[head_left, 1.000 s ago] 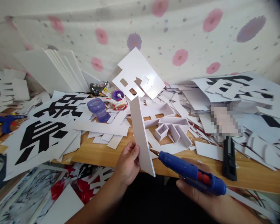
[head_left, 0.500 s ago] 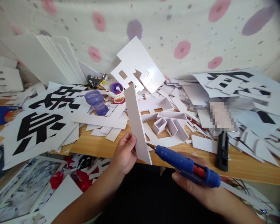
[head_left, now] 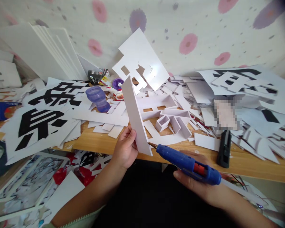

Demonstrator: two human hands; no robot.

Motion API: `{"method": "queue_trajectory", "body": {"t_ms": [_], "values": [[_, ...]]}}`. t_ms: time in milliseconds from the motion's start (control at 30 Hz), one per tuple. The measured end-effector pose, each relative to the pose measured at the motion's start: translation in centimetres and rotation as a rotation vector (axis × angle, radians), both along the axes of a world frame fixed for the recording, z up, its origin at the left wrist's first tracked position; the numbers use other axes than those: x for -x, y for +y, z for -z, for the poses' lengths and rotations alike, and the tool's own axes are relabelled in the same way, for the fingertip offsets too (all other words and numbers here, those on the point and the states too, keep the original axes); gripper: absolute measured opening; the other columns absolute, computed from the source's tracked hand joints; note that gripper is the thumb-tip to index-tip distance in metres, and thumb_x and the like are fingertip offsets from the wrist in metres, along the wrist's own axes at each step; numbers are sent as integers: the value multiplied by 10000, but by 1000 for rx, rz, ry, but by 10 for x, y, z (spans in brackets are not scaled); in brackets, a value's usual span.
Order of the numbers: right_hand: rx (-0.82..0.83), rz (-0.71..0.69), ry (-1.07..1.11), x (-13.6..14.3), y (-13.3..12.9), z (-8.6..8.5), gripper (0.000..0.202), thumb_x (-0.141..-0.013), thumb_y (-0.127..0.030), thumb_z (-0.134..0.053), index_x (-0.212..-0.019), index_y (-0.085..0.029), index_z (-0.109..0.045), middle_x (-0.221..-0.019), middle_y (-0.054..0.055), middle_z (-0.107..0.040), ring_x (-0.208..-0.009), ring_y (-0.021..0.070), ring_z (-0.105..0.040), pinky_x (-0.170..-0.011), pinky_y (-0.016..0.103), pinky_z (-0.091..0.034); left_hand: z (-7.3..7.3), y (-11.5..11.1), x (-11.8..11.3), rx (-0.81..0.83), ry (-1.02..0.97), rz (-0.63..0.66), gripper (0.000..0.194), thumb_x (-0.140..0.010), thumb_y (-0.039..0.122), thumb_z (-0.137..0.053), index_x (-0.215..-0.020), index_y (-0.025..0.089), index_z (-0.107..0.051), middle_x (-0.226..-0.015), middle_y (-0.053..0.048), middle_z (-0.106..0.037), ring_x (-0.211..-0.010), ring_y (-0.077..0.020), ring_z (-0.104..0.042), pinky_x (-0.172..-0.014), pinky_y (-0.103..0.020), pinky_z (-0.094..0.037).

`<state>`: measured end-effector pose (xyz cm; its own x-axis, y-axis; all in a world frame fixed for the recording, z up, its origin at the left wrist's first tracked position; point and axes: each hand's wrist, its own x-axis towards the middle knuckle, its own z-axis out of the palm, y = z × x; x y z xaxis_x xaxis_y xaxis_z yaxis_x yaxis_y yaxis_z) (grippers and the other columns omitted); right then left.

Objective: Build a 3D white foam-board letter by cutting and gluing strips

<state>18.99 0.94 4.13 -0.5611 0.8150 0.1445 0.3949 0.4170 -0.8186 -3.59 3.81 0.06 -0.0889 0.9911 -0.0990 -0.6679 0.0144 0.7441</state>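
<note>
My left hand (head_left: 125, 148) pinches a long white board strip (head_left: 136, 118) near its lower end, thumb on its face; the strip stands tilted above the table edge. In my right hand (head_left: 199, 185) is a blue glue gun (head_left: 187, 163), a white glue stick trailing from its back. Its metal tip (head_left: 152, 145) meets or nearly meets the strip's lower right edge; contact is hard to tell. Behind the strip lies a white raised-wall letter shape (head_left: 180, 126) on the wooden table (head_left: 95, 144).
Black-printed sheets (head_left: 41, 123) lie left, near a second blue glue gun (head_left: 0, 109). A purple cup (head_left: 98, 98) stands behind. A black-handled cutter (head_left: 224, 148) is at right among white scraps (head_left: 261, 141). A cut-out board (head_left: 142, 60) leans at the back.
The view has shifted slightly. The strip has moved a little up and left in the picture, and the glue gun's tip is now nearer the strip's lower end. Both hands keep their hold.
</note>
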Motion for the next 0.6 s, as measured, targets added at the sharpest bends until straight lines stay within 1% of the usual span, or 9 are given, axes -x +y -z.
{"method": "queue_trajectory", "body": {"t_ms": [67,233,300,400,500,600], "values": [[18,3,-5,1,0,-1,283,-863,-299,-536,-637,-214,-388,-609,-32,-441,-542,111,-450,-503,248,-370,0,1,1,-16,5,-14,281,-714,330,-824,-870,170,-654,-786,-10,-697,-685,-134,-638,-622,-216,-509],[20,2,-18,2,-1,1,292,-866,-305,-535,-629,-216,-389,-601,-35,-438,-539,115,-459,-511,255,-376,-1,4,4,-33,-1,-16,258,-740,336,-803,-855,174,-639,-706,13,-659,-587,-111,-598,-561,-208,-488],[23,9,-13,1,-2,2,278,-872,-320,-539,-641,-220,-420,-610,-29,-457,-542,122,-478,-509,261,-394,-2,3,5,-28,-5,-25,261,-737,334,-806,-822,172,-620,-736,6,-664,-584,-114,-597,-529,-207,-475],[21,23,-19,-1,-4,3,227,-856,-320,-581,-664,-231,-502,-642,-3,-542,-583,159,-559,-541,287,-467,-2,3,5,-16,-3,-30,274,-728,340,-812,-807,171,-611,-749,0,-667,-564,-116,-590,-496,-210,-462],[23,47,-18,-3,-5,3,150,-837,-337,-618,-716,-250,-596,-684,21,-621,-658,207,-631,-596,328,-535,-1,2,4,-16,-40,-42,270,-707,312,-833,-820,168,-635,-746,3,-670,-611,-111,-605,-561,-202,-493],[51,84,-16,-5,-7,4,120,-835,-363,-628,-787,-254,-645,-691,25,-646,-666,218,-649,-610,341,-561,0,2,3,-14,-58,-46,275,-698,304,-840,-851,168,-656,-759,0,-678,-660,-119,-622,-615,-208,-512]]}}
